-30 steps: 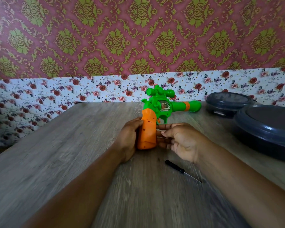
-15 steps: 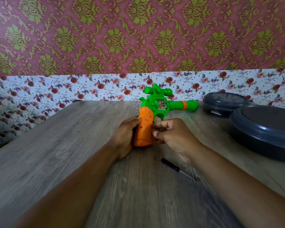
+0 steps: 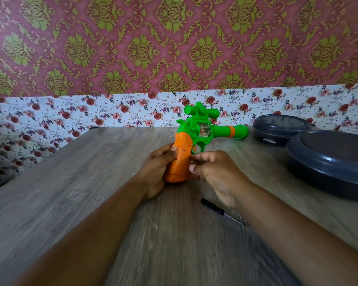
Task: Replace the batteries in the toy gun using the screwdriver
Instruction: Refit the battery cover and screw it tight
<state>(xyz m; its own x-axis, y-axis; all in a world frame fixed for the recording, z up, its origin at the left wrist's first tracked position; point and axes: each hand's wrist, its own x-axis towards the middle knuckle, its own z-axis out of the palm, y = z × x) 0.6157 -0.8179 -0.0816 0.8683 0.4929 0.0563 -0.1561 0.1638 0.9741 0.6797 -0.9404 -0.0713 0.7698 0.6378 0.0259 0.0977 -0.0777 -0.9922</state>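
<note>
At the middle of the wooden table [image 3: 70,182], both bare forearms reach forward from the near edge and converge on the toy gun [image 3: 196,139], which stands upright on the butt of its orange grip with the green barrel pointing to the right, toward the dark round containers. Left hand [image 3: 155,172]: wrist roughly straight, fingers curled around the left and rear side of the orange grip, thumb pressed against its upper left face; the hand is closed in a grasp on the gun. Right hand [image 3: 217,174]: wrist bent slightly inward, fingers partly curled, with the fingertips [image 3: 193,167] touching the right edge of the grip just below the trigger guard; whether it clamps the grip or merely rests against it cannot be told. Screwdriver [image 3: 215,208]: lying flat on the table nearer the viewer than the gun, just beneath the right wrist, black handle toward the gun and metal shaft pointing away to the right; neither hand touches it. Two lidded containers [image 3: 329,162] sit to the right of the gun, well apart from both hands.
</note>
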